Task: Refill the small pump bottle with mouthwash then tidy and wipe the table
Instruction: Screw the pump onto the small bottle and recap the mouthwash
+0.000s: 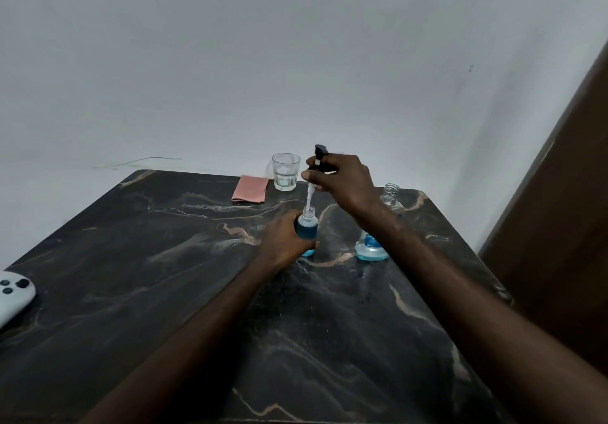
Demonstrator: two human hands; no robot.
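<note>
The small pump bottle (pixel 308 226) stands upright near the middle of the dark marble table (pixel 164 275), filled with blue mouthwash. My left hand (pixel 283 237) is wrapped around its body. My right hand (pixel 340 181) holds the black pump head (pixel 319 155) just above the bottle, and the pump's white tube dips into the open neck. The mouthwash bottle (pixel 373 245) stands uncapped to the right, partly hidden behind my right forearm, with a little blue liquid at its bottom.
A clear glass (pixel 285 171) with some water and a folded pink cloth (pixel 250 189) sit at the table's far edge. A white controller (pixel 13 295) lies at the left edge. A brown wooden panel (pixel 566 226) stands to the right.
</note>
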